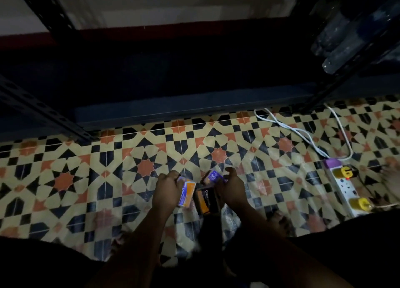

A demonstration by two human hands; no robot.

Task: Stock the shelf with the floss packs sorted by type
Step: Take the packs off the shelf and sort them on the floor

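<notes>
Your left hand [167,191] is low over the patterned tile floor [91,175], its fingers curled round an orange and blue floss pack [186,193] that stands on end against your palm. Your right hand [231,190] sits just beside it, thumb raised, fingers bent round a purple floss pack [213,177] whose white lettering faces up. Between your two hands, touching both packs, lies a black and orange floss pack [205,201]; whether your right hand carries it too or it only rests against your palm, the dim picture does not tell. All three packs are down near the floor, well apart from the shelf.

Ahead of you runs the dark blue metal bottom shelf [173,112] of a rack, its slotted upright post [39,108] slanting across at the left. Clear plastic bottles [337,36] lie on a higher level at the upper right. A white cable [292,128] loops over the tiles from the shelf's right foot to a white power strip with a purple end [344,186], which carries two yellow plugs [346,172]. A bare foot [279,221] shows below your right forearm, and another at the far right edge.
</notes>
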